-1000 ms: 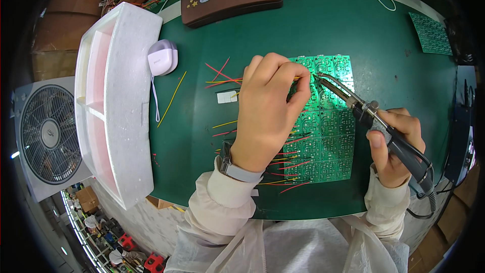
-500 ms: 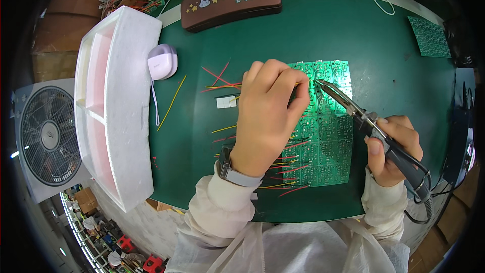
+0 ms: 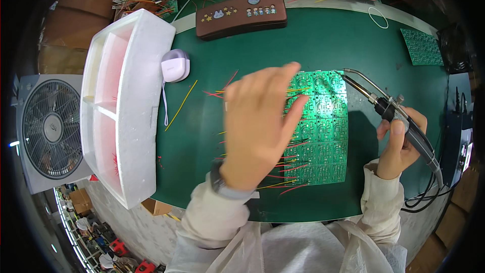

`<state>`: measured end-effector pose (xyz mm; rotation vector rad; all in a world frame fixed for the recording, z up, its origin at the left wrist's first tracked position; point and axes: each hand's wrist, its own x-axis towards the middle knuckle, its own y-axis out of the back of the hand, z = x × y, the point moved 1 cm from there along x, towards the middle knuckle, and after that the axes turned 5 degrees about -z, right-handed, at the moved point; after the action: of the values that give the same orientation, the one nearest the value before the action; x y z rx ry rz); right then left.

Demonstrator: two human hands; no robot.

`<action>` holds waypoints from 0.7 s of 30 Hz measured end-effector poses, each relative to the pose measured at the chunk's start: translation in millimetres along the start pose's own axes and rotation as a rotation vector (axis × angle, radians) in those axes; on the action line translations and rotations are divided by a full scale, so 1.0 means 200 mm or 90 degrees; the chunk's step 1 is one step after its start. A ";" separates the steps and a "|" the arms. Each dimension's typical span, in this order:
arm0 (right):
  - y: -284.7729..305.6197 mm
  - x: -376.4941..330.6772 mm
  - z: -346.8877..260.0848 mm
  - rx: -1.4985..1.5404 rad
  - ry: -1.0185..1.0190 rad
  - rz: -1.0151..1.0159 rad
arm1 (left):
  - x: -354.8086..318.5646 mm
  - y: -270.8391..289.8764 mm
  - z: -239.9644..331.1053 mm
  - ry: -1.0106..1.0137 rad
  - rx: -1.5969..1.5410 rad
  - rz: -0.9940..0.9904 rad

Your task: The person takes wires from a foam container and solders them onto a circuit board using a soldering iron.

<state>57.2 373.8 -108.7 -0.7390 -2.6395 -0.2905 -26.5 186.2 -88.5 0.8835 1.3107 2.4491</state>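
A green circuit board panel point(image 3: 323, 136) lies on the green mat, with red, black and yellow wires along its left side. Over those wires hovers my left hand point(image 3: 260, 126), slightly blurred, its fingers stretched out and the thumb apart, nothing visible in it. My right hand point(image 3: 399, 141) is wrapped round a soldering iron point(image 3: 411, 131) with a thin metal tube beside its tip. The tip points at the panel's upper right part; I cannot tell whether it touches. A yellow wire point(image 3: 298, 90) crosses the panel's upper left. Some wires are hidden behind my left hand.
A white foam box point(image 3: 136, 96) with compartments stands at the left, beside a lilac case point(image 3: 175, 65) and a loose yellow wire point(image 3: 181, 106). A brown pencil case point(image 3: 242, 17) lies at the back. Another circuit board point(image 3: 423, 47) is far right. A fan point(image 3: 52, 127) stands beyond the box.
My left hand has opened from a pinch and shifted slightly left. The soldering iron has moved right with my right hand, its tip now further right. The view has shifted a little.
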 end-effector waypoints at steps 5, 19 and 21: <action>0.03 0.01 0.00 0.018 -0.062 0.036 | 0.06 0.60 -0.22 0.100 0.145 0.173; 0.02 -0.19 -0.05 -0.036 -0.080 0.122 | 0.05 1.12 -1.90 0.450 -0.039 -0.173; 0.00 -0.20 -0.06 0.050 -0.073 0.170 | 0.09 1.10 -1.90 0.421 0.014 -0.181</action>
<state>93.3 352.2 -114.4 -1.0968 -2.5986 -0.0717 -253.6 -190.2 -61.3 -0.1471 1.5176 2.5755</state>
